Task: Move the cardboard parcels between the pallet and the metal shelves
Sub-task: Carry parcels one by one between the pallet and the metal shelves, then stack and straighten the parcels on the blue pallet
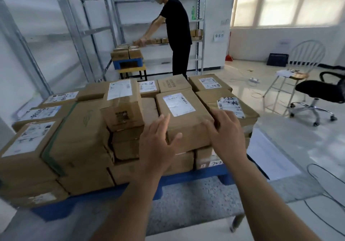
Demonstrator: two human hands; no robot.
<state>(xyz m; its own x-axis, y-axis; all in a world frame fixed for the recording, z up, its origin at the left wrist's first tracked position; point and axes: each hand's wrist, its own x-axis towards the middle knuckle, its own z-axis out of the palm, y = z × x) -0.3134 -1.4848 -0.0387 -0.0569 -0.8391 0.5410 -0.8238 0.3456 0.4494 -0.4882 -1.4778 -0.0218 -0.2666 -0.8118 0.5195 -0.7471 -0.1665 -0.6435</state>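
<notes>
Several brown cardboard parcels with white labels are stacked on a blue pallet (196, 177) in front of me. The top parcel (182, 113) near the middle carries a white label. My left hand (158, 143) is spread against its near left corner, fingers apart. My right hand (225, 134) rests at its right near edge, fingers curled over the side. The parcel still lies on the stack. Grey metal shelves (74, 26) stand at the left.
A person in black (177, 29) handles small boxes at a far metal shelf (200, 26), beside a second small blue pallet (127, 61) with parcels. A white chair (298, 67) and a black office chair (321, 95) stand at the right. Cables (321, 184) lie on the floor.
</notes>
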